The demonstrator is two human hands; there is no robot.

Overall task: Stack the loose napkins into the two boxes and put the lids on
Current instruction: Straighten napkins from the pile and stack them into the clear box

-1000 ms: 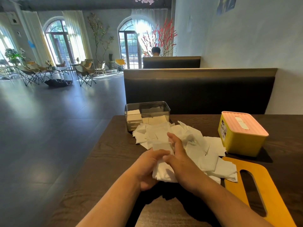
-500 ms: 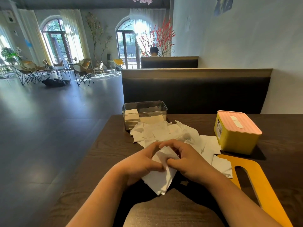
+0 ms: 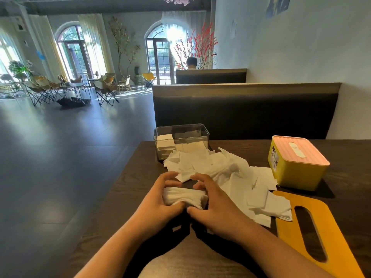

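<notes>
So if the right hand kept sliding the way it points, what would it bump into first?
The right hand points forward-left, so first the napkin stack it holds, then the left hand gripping the other end. The box looks off that line, though depth is unclear.

Single head camera, wide view.
It faces forward and down, close over my left hand [image 3: 160, 199] and right hand [image 3: 216, 209], the table [image 3: 130, 189] stretching beyond them.

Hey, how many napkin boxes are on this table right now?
2. The clear box stands open at the far edge, behind the loose napkins; the yellow box sits on the right with its pink lid on. None seem hidden.
</notes>
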